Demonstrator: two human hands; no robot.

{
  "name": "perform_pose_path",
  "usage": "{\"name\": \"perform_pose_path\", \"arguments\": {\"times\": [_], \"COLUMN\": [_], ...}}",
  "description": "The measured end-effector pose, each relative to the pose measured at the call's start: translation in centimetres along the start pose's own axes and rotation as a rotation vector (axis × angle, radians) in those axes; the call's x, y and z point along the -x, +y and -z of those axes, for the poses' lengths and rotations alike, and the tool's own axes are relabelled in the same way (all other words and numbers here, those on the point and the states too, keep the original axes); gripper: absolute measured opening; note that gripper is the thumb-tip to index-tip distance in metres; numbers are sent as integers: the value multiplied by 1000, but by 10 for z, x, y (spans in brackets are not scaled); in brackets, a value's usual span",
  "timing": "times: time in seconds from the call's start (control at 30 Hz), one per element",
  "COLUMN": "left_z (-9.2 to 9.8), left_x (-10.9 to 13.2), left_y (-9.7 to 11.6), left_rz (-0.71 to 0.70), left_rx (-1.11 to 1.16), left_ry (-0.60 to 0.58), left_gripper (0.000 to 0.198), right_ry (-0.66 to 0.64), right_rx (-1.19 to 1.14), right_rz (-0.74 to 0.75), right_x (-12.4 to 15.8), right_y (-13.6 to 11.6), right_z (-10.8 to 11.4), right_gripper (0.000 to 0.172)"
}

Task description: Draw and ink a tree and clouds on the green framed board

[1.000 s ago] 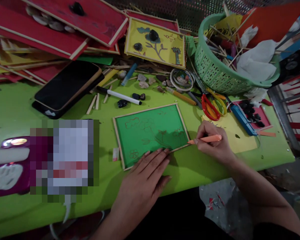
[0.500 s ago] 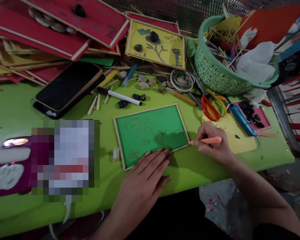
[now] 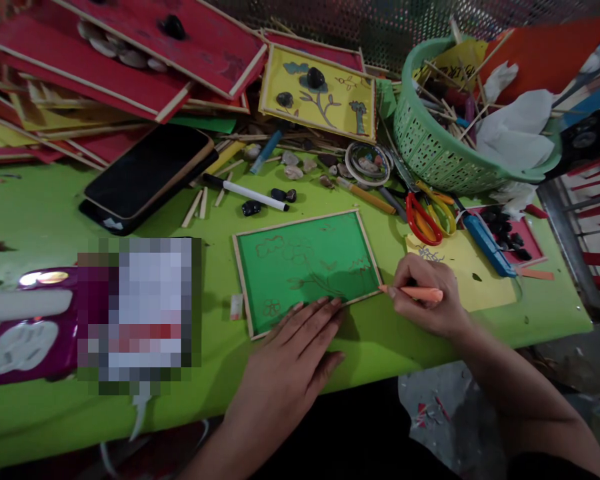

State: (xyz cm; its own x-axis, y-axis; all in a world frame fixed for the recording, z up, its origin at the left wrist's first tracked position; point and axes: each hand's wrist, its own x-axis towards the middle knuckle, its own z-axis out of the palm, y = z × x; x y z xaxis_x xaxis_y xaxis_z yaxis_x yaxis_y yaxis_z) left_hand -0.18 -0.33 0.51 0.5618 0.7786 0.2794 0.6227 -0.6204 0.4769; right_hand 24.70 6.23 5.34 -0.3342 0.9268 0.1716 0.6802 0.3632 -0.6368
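Observation:
A green card framed with thin wooden sticks (image 3: 275, 283) lies on the table, with flowers, clouds and leaves drawn on it in brown line. My left hand (image 3: 300, 347) rests flat, fingers stretched out, over its lower edge. Between the fingers of my right hand (image 3: 427, 297) is an orange marker (image 3: 417, 293), its tip at the card's lower right corner. Under and beside that hand lies a yellow sheet (image 3: 490, 280) with a dark drawing partly in view. A small white eraser-like block (image 3: 236, 307) sits by the card's left side.
Behind are a black phone (image 3: 150, 170), a white marker (image 3: 250, 193), stones (image 3: 293, 172), red-handled scissors (image 3: 423, 220) and a blue cutter (image 3: 487, 243). A green basket (image 3: 440, 147) stands back right. Stacked red framed cards (image 3: 100, 80) fill the back left. A purple power strip (image 3: 60, 340) lies left.
The view has shifted slightly, so the scene sits a little farther right. The marker has tilted a little, its tip staying near the frame corner. My left hand keeps its place on the card.

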Motion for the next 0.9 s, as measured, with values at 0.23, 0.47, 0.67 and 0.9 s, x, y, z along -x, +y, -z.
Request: {"name": "perform_pose_path", "arguments": {"times": [0.23,0.47,0.67,0.9], "left_z": [-1,-3,-4,-3], "left_x": [1,0,2,-2], "left_y": [-1,-1,-3,-4], "left_rz": [4,-17,-21,0], "left_rx": [16,-2,3,-12], "left_ry": [-4,24,49,36], "left_gripper": [39,36,36,35], "right_ry": [7,108,319,346], "right_rx": [-3,-209,-354,-331], "right_rz": [-8,-100,-182,-120], "right_x": [0,9,11,1], "right_y": [1,10,20,18], "right_z": [0,2,-1,1], "right_gripper": [18,16,10,7]}}
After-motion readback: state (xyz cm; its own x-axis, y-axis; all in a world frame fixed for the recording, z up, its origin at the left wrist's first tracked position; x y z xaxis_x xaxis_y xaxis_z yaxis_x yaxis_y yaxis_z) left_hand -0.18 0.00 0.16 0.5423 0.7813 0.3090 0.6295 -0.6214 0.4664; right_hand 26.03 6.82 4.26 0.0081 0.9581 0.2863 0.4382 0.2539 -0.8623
